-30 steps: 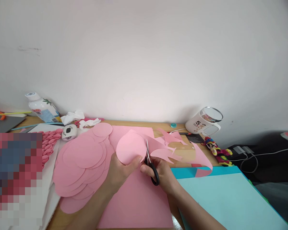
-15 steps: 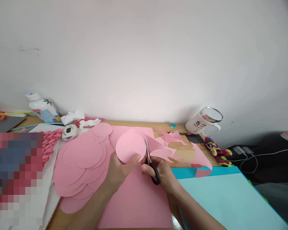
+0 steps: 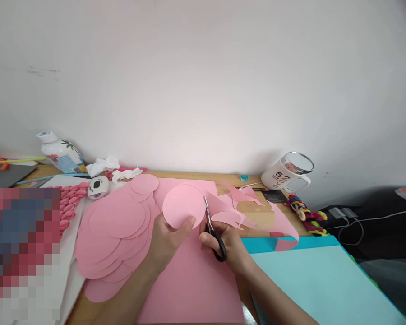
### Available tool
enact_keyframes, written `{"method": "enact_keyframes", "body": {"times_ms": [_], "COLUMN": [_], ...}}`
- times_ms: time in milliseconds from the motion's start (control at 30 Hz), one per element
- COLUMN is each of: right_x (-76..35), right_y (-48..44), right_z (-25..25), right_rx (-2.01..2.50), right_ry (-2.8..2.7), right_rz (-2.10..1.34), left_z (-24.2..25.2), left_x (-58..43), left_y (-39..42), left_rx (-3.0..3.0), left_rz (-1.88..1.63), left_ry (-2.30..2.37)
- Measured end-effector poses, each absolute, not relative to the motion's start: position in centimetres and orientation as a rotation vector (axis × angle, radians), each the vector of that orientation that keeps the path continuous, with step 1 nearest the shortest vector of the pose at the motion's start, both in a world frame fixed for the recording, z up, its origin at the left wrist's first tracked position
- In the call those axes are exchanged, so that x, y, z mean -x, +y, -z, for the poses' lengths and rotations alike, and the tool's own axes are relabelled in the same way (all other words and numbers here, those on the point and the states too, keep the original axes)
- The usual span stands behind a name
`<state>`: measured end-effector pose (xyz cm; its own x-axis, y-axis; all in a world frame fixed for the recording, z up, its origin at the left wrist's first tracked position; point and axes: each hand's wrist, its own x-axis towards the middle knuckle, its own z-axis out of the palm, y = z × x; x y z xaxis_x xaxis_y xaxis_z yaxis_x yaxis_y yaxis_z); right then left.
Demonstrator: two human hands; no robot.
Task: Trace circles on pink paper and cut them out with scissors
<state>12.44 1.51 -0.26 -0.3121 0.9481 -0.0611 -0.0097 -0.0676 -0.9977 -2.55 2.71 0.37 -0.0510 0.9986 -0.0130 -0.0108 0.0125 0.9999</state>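
Note:
A round pink paper disc [image 3: 183, 205] is pinched between the thumb and fingers of my left hand [image 3: 171, 241], tilted up above a large pink sheet [image 3: 192, 289]. My right hand [image 3: 228, 241] is closed round the black handles of a pair of scissors [image 3: 219, 247]. Their metal blades point up and away, close to the disc's right edge; I cannot tell whether they touch it. Many overlapping pink paper circles [image 3: 113, 234] are piled left of my left hand. Curved pink paper scraps [image 3: 228, 218] lie just beyond my right hand.
A white mug [image 3: 286, 174] with a lid leans at the back right, near a colourful toy figure [image 3: 306, 214]. Light blue sheets [image 3: 318, 280] lie at the right. A bottle [image 3: 61, 153], crumpled tissues [image 3: 103, 165] and a small white device [image 3: 98, 187] are at the back left.
The disc and my left hand have shifted very slightly up and left, and my left thumb has slid a little on the disc. My right hand and the scissors are almost unmoved.

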Motion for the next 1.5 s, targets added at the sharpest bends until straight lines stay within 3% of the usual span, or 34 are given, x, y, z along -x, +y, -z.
{"method": "enact_keyframes", "body": {"times_ms": [333, 600, 1500], "right_x": [-12.3, -11.8, -12.0], "right_y": [1.4, 1.2, 1.3], "right_z": [0.6, 0.0, 0.2], "right_rx": [1.09, 1.073, 0.984], "right_ry": [-1.316, -1.294, -1.308], "right_rz": [-1.536, -1.625, -1.659], "left_z": [0.2, -0.1, -0.5], "left_x": [2.6, 2.3, 2.3], "left_y": [3.0, 2.8, 2.8], "left_rx": [-1.105, -1.121, -0.875], "left_rz": [-1.357, -1.207, -1.234], "left_ry": [1.118, 1.041, 0.715]}}
